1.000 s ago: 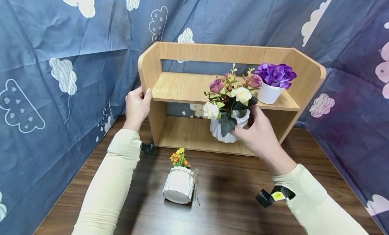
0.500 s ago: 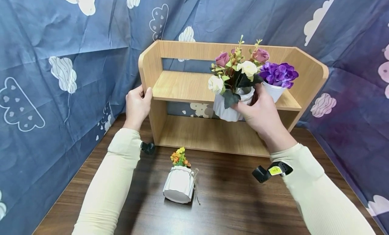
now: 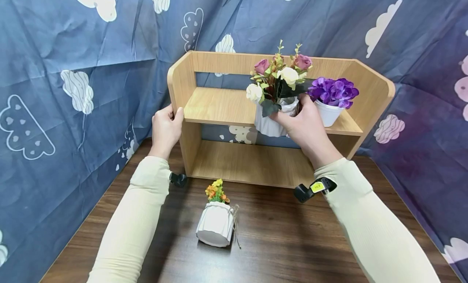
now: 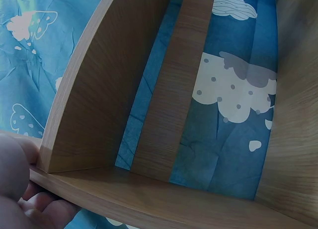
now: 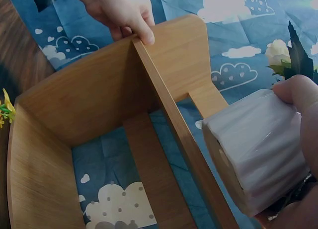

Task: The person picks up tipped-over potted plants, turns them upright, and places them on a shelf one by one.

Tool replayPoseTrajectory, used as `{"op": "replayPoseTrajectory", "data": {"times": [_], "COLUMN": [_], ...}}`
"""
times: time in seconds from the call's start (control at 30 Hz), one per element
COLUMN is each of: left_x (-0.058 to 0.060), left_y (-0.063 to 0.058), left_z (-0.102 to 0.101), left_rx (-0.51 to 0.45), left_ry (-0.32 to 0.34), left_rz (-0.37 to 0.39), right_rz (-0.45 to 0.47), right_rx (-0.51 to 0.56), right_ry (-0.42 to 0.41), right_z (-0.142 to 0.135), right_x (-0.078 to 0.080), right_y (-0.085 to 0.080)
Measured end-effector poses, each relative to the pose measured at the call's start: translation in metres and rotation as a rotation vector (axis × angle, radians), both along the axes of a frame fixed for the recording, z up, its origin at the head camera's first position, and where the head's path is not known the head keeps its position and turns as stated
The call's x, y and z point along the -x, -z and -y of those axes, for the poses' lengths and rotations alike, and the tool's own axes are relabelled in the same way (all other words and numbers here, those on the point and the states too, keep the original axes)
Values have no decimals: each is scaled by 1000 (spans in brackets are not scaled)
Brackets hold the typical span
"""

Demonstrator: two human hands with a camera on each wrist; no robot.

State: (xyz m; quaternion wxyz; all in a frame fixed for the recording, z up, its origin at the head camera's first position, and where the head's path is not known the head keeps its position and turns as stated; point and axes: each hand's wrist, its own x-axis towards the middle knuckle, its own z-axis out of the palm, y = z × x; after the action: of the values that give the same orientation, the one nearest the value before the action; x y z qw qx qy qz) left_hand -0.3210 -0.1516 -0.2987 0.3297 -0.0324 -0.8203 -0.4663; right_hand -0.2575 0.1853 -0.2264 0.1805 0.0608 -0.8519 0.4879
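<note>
My right hand (image 3: pixel 305 122) grips a white ridged flower pot (image 3: pixel 272 122) with pink and cream roses, its base overlapping the front edge of the upper shelf in the head view. From the right wrist view, the pot (image 5: pixel 258 149) is tilted beside the shelf board (image 5: pixel 174 124), thumb on its rim. The left hand (image 3: pixel 166 126) holds the left side panel of the wooden shelf unit (image 3: pixel 179 79), its thumb at the upper board's front corner. Just right of the held pot, a smaller white pot with purple flowers (image 3: pixel 330 100) stands on the upper shelf.
A white pot (image 3: pixel 215 224) with orange and yellow flowers and a twine bow lies tipped on the dark wooden table (image 3: pixel 270 234), in front of the unit. Blue cloud-patterned cloth (image 3: pixel 109 43) hangs behind and at both sides.
My right hand has raised the rose pot from in front of the lower compartment to the upper shelf's level, swinging right and then back left. The left hand keeps its place.
</note>
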Motion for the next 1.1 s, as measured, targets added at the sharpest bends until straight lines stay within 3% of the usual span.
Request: {"op": "replayPoseTrajectory", "data": {"times": [0.2,0.57,1.1], "left_x": [1,1,2], "left_y": [1,-1,1], "left_z": [0,-3,1], "left_rx": [3,-3,-12], "left_ry": [7,19,12], "left_rz": [-23,-15,-20], "right_rz": [-11,39,90], "right_rx": [-25,86,121], "right_ry": [30,-10,-9], "right_z": [4,4,7], "right_x": [14,35,47], "right_y": [4,5,6]}}
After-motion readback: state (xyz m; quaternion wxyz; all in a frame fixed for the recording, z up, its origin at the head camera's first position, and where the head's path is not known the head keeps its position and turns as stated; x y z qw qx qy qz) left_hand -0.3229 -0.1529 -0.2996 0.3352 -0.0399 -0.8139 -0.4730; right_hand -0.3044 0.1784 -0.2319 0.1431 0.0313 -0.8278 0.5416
